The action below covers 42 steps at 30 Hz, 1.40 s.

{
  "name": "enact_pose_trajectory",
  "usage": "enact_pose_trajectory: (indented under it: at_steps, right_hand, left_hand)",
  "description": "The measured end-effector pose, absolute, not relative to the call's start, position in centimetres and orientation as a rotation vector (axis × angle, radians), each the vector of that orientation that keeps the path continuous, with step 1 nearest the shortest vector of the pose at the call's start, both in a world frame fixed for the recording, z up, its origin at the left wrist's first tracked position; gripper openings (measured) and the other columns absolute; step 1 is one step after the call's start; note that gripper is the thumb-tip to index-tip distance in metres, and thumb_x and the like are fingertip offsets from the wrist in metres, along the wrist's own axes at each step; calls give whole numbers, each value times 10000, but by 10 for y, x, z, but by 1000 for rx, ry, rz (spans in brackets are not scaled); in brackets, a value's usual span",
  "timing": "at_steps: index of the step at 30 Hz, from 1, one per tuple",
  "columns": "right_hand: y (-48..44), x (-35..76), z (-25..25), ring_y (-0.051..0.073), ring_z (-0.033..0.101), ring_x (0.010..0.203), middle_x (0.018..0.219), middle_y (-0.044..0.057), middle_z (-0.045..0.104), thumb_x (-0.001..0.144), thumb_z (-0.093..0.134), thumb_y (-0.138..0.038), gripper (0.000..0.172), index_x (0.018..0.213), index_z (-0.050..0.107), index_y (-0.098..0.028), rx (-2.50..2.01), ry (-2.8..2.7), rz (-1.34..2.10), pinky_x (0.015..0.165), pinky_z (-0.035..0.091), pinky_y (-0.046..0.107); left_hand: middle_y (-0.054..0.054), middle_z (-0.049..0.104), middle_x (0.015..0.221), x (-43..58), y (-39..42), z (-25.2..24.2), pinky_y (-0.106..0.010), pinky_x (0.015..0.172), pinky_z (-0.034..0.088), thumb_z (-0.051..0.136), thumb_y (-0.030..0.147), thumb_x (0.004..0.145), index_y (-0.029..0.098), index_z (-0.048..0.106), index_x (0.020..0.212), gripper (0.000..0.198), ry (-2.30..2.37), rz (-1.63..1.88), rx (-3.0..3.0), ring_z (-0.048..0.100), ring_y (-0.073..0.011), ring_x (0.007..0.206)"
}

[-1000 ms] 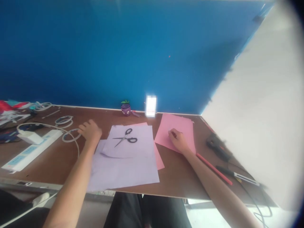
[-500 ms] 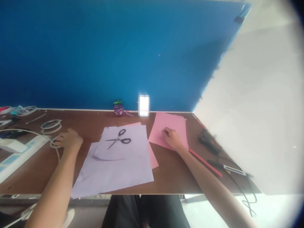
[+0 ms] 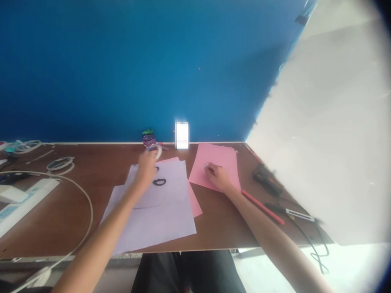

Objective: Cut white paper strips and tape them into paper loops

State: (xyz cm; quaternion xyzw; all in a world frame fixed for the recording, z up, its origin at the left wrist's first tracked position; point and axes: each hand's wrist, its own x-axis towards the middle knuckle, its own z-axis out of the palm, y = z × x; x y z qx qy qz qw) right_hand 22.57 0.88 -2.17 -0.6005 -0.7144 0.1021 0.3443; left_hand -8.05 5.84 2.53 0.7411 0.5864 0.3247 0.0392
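Note:
My left hand is closed on a roll of tape, held above the far edge of the pale purple sheets. Beneath that arm lie the scissors, with their blades hidden and only parts of the black handles showing. My right hand rests curled on the pink sheet. Its fingertips seem to pinch a small, pale thing, too small to name. Another pink sheet sticks out from under the purple ones.
A purple pot and a bright, blurred-out rectangle stand by the blue wall. On the left are more tape rolls, a power strip and a looping cable. A red stick, a cutter and a black tool lie right.
My left hand has come from the tape rolls on the left across to the purple sheets, bringing a tape roll. The cable has shifted into a wide loop. My right hand has hardly moved.

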Motion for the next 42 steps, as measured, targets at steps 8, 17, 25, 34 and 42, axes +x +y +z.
enact_pose_trajectory:
  at_steps: [8,17,25,34,42]
  right_hand:
    - [16,240,-27,146,483,580,653,9,590,869,425,-338,242,684,519,-214,-1642,-1719,229,550,292,248]
    - [16,238,-30,146,506,610,689,10,623,864,452,-330,222,698,544,-214,-1633,-1799,252,579,319,247]
    - [17,238,-30,149,560,623,776,11,662,851,470,-287,179,959,602,-232,-1600,-1706,355,593,383,254]
    - [16,238,-30,168,589,718,923,53,685,875,439,-273,261,1052,621,-212,-1504,-1686,397,686,441,291]
    - [8,225,-18,180,627,865,1005,72,695,914,479,-422,397,1255,527,-222,-1153,-1607,759,737,489,304]
  left_hand:
    - [-74,644,998,55,37,-3,-312,861,432,651,239,811,176,652,1033,231,528,1006,1277,593,-186,910]
    - [-24,587,813,37,56,-38,-246,712,453,633,175,812,144,625,892,86,408,969,765,564,-107,729]
    - [-29,586,814,34,58,-40,-289,721,494,592,165,825,148,603,872,52,499,1018,590,586,-125,743]
    - [7,466,660,39,58,-39,-226,627,432,595,194,840,136,592,816,64,446,989,650,489,-90,611]
    - [24,439,644,42,58,-43,-238,658,430,606,289,866,143,580,856,149,447,1044,762,464,-94,600]
